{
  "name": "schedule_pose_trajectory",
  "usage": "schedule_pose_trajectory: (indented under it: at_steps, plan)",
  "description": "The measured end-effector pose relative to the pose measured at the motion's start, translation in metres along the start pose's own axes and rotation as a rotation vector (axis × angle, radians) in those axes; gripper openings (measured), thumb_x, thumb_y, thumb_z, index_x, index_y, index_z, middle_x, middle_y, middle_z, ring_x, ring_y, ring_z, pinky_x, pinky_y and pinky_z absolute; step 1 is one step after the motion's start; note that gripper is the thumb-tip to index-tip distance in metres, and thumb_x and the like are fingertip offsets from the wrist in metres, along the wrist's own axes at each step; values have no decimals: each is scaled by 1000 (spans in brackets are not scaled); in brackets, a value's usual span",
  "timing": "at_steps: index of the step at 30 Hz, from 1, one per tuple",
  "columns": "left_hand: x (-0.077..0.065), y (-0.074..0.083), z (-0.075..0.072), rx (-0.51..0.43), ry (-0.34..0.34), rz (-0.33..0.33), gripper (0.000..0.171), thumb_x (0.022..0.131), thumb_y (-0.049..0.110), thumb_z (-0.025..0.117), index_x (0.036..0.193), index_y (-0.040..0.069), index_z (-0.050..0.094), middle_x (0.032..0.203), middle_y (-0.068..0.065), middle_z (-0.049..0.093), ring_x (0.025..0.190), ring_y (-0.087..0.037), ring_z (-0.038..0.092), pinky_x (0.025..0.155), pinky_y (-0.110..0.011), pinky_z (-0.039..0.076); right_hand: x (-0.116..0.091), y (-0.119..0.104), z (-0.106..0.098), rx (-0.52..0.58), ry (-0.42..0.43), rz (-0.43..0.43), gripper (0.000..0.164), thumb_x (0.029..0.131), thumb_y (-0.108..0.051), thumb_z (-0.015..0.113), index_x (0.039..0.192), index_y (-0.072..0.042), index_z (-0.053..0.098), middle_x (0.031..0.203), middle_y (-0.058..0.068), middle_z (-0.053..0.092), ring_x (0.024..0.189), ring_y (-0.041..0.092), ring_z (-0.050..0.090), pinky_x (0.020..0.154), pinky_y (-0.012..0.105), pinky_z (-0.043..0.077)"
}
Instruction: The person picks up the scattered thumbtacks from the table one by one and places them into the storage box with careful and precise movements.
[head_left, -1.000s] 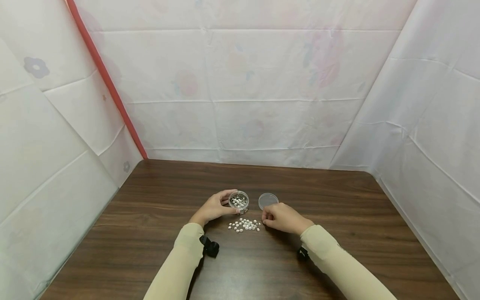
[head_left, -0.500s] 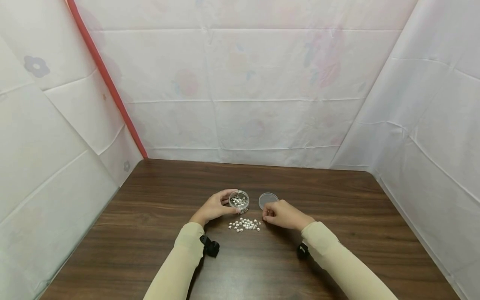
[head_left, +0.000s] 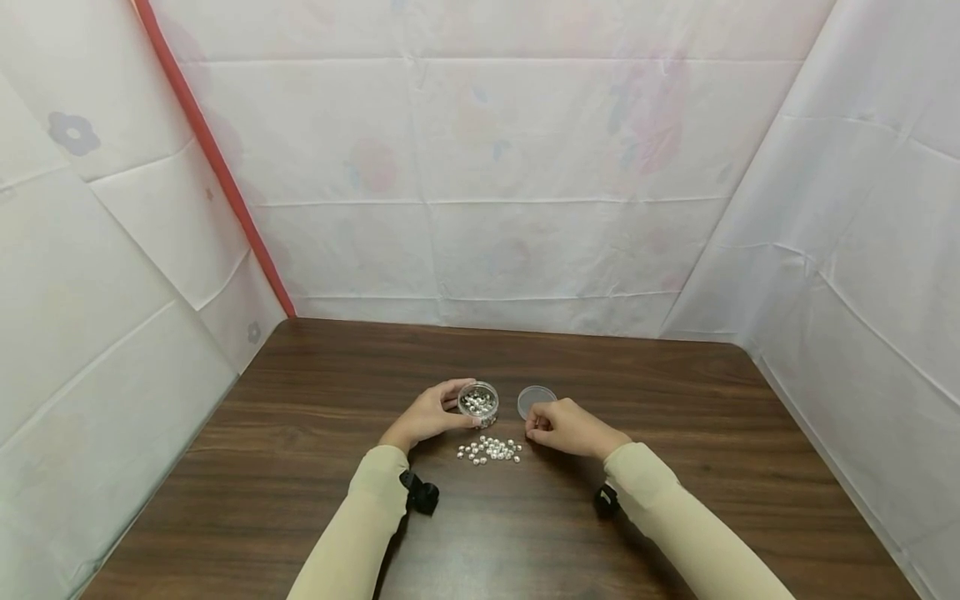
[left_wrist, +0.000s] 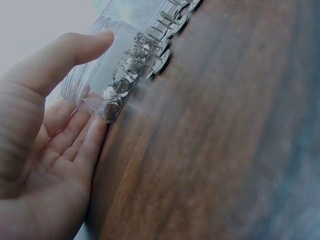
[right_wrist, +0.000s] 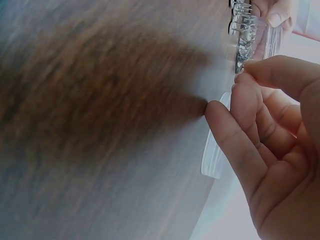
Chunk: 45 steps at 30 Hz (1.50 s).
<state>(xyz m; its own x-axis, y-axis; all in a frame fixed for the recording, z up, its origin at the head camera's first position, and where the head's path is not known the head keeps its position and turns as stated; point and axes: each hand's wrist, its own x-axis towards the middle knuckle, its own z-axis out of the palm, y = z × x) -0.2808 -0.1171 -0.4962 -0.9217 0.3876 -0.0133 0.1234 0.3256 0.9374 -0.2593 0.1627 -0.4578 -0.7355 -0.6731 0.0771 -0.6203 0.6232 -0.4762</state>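
My left hand holds a clear round jar from the left, thumb at the near side and fingers around the far side. Silver thumbtacks lie inside it; their points and round heads show through the wall in the left wrist view. In front of the jar, several loose thumbtacks are spread on the table. To their right is my right hand, its fingers curled. In the right wrist view its thumb and forefinger tips meet, and nothing shows clearly between them. A clear round lid lies just beyond this hand, partly covered by it.
The dark wood-grain table extends to white patterned cloth at the back and both sides. A red strip runs down the cloth at the left. Black wrist cameras sit by the sleeves.
Over the last second my right hand has shifted slightly up and right in the head view, mostly in the first half. My left hand, the jar, lid and loose thumbtacks stay in place.
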Motion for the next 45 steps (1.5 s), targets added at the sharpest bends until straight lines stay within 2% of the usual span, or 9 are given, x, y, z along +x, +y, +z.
schedule_pose_trajectory:
  at_steps: [10, 17, 21, 30, 34, 37, 40, 45]
  plan:
    - [-2, 3, -1, -15, -16, 24, 76, 74, 25, 80, 140, 19, 43, 141, -12, 43, 125, -30, 40, 103, -53, 37, 6, 0, -3, 14, 12, 2, 4, 91, -18, 61, 88, -17, 64, 69, -12, 60, 57, 3, 51, 52, 24, 48]
    - [-1, 2, 1, -6, 1, 15, 73, 71, 29, 82, 135, 26, 47, 134, -3, 49, 120, -21, 46, 101, -47, 41, 15, 1, -5, 52, 65, -40, 4, 91, -18, 61, 87, -16, 61, 70, -11, 60, 59, 3, 52, 51, 23, 48]
    - [0, -1, 1, -6, 4, 14, 73, 71, 29, 82, 135, 25, 48, 131, -1, 51, 117, -17, 47, 100, -46, 43, 22, 2, -5, 58, 108, -47, 5, 91, -22, 60, 87, -19, 61, 70, -12, 59, 59, 2, 52, 52, 23, 48]
    - [0, -1, 1, -11, 0, 21, 75, 71, 30, 82, 137, 24, 46, 132, -3, 51, 117, -19, 48, 99, -48, 43, 36, -5, -6, 101, 167, 12, 6, 91, -25, 60, 87, -21, 62, 70, -10, 59, 59, 5, 52, 52, 25, 48]
    - [1, -1, 0, -15, -1, 20, 74, 71, 30, 82, 135, 26, 47, 132, -3, 51, 117, -18, 48, 100, -48, 43, 43, -9, -4, 124, 173, 19, 7, 91, -25, 61, 88, -20, 62, 68, -9, 58, 56, 5, 50, 49, 24, 46]
    - [1, -2, 0, -18, -1, 19, 73, 71, 31, 82, 135, 26, 47, 132, -3, 51, 116, -18, 49, 99, -47, 43, 48, -14, -3, 152, 169, 15, 8, 92, -22, 60, 91, -15, 64, 67, -6, 58, 54, 8, 51, 46, 25, 46]
    - [1, -3, 0, -30, -5, 23, 71, 71, 30, 81, 134, 25, 48, 133, -4, 51, 116, -19, 49, 99, -49, 43, 52, -18, -2, 186, 157, 17, 13, 93, -21, 58, 95, -9, 64, 68, -3, 59, 54, 12, 55, 46, 25, 49]
    - [1, -2, 0, -37, -10, 16, 69, 73, 28, 80, 134, 25, 48, 133, -4, 51, 115, -18, 50, 98, -47, 45, 57, -22, 0, 221, 139, 7, 15, 94, -21, 57, 99, -8, 63, 69, 0, 58, 52, 13, 55, 47, 26, 51]
